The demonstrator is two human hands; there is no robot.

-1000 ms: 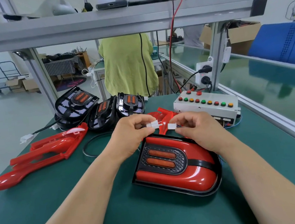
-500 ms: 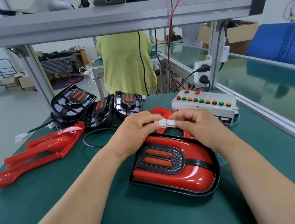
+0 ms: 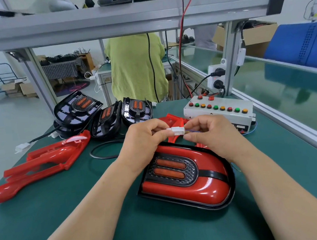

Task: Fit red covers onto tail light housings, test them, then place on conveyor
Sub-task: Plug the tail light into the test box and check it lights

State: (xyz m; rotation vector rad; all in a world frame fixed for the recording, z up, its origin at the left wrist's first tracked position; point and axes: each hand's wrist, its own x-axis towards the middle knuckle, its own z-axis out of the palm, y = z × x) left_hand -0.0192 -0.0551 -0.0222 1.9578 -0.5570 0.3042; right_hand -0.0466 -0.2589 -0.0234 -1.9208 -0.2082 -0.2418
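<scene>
A tail light housing with its red cover fitted point(image 3: 185, 176) lies flat on the green table point(image 3: 84, 203) in front of me. Just above its far end, my left hand point(image 3: 144, 140) and my right hand point(image 3: 206, 133) each pinch one half of a white connector pair point(image 3: 175, 131), and the two halves are pushed together. Thin coloured wires run from the connector under my right fingers. Several black housings without covers point(image 3: 107, 114) are heaped at the back left. Loose red covers point(image 3: 42, 162) lie at the left.
A white test box with coloured buttons point(image 3: 220, 112) stands at the back right, with another red cover point(image 3: 173, 118) in front of it. A black cable loop point(image 3: 103, 153) lies behind my left wrist. The green conveyor point(image 3: 285, 93) runs along the right. A person in a green top point(image 3: 136, 68) works beyond the table.
My hands have brought the two white connector halves from a small gap apart to joined together. The camera view has shifted slightly.
</scene>
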